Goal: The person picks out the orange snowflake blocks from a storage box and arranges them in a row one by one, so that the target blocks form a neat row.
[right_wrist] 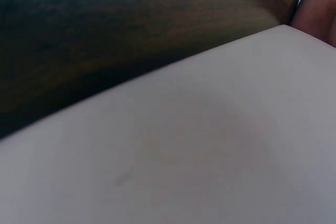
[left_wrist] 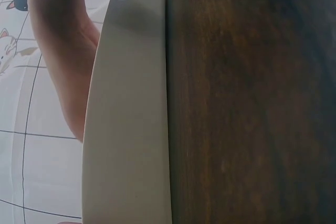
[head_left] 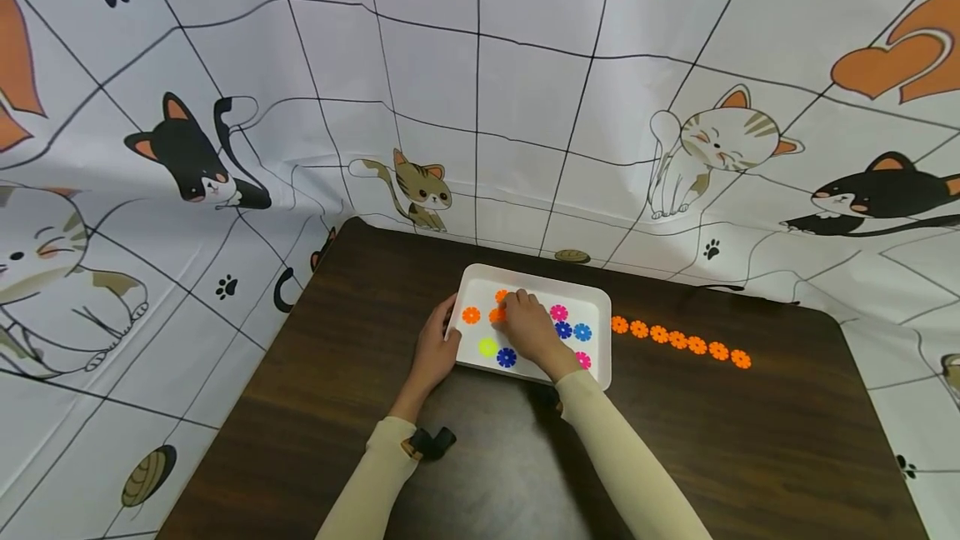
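Note:
A shallow white tray (head_left: 536, 275) lies on the dark wooden table, holding flower-shaped plastic discs in several colours. My left hand (head_left: 437, 347) grips the tray's left side, thumb at the rim. Inside the tray, my right hand (head_left: 531, 327) reaches down with bent fingers beside an orange disc (head_left: 496, 316); its fingertips are hidden, so whether it pinches a disc is unclear. Another orange disc (head_left: 471, 315), a yellow disc (head_left: 488, 347), a dark blue disc (head_left: 506, 357) and a pink disc (head_left: 558, 313) lie around it. The tray's outer wall (left_wrist: 126, 108) fills much of both wrist views.
Right of the tray, several orange discs (head_left: 678, 340) lie in a slanting row on the table (head_left: 750, 440). A cat-patterned white cloth (head_left: 525, 107) hangs behind and beside the table. A small black device (head_left: 433, 443) sits at the left wrist.

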A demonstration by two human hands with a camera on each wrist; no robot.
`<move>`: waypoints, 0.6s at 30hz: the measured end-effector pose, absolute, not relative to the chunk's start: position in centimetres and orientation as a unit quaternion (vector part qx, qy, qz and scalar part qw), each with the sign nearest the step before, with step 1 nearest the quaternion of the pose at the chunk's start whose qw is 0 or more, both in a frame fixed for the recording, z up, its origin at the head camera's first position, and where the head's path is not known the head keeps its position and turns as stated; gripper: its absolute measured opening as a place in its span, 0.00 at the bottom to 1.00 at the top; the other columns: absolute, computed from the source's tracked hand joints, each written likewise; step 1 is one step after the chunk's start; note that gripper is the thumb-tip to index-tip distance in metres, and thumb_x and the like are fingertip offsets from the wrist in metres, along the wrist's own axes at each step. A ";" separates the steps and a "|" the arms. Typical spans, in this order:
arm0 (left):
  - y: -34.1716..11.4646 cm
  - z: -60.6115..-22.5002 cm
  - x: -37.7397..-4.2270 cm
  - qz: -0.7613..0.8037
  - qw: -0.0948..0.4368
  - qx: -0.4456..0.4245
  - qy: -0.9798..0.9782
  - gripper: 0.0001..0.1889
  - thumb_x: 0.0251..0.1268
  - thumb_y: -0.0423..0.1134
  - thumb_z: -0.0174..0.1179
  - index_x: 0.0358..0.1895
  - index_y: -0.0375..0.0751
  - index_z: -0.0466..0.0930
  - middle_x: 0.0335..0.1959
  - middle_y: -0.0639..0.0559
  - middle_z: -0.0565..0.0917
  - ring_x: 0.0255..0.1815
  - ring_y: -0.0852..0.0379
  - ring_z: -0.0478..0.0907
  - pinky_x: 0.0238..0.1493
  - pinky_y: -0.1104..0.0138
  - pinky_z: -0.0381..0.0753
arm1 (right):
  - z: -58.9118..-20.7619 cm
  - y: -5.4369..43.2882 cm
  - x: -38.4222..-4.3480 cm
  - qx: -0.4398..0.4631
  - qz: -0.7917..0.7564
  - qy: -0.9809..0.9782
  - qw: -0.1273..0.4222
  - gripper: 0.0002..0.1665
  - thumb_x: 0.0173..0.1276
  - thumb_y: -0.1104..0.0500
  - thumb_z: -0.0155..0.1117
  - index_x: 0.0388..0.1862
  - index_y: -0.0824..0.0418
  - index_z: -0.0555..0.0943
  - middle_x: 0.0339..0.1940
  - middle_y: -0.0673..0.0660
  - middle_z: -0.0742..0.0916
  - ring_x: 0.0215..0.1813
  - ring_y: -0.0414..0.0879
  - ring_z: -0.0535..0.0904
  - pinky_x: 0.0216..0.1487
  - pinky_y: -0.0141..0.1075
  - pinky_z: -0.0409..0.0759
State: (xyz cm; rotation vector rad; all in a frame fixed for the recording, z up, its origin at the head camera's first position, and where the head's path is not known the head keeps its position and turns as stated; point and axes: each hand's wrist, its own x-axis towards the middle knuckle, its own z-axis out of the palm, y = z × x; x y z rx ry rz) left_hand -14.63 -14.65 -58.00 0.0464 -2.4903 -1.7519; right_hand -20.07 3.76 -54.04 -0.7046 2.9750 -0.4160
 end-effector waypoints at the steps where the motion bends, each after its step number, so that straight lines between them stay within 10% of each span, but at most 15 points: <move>1: -14.7 -58.0 -14.6 -0.576 0.048 0.015 -0.816 0.32 0.71 0.27 0.46 0.78 0.42 0.61 0.73 0.38 0.71 0.67 0.40 0.74 0.69 0.45 0.74 | -54.0 3.8 -20.0 -0.229 -0.138 0.963 0.031 0.23 0.71 0.51 0.67 0.54 0.66 0.78 0.46 0.62 0.82 0.49 0.55 0.78 0.59 0.47 0.82; 18: -14.6 -58.0 -14.5 -0.572 0.048 0.018 -0.819 0.32 0.71 0.27 0.46 0.78 0.43 0.61 0.71 0.39 0.73 0.67 0.41 0.73 0.67 0.46 0.75 | -53.0 5.8 -18.9 -0.230 -0.144 0.962 0.026 0.23 0.72 0.57 0.66 0.61 0.66 0.78 0.55 0.64 0.83 0.55 0.58 0.78 0.65 0.48 0.80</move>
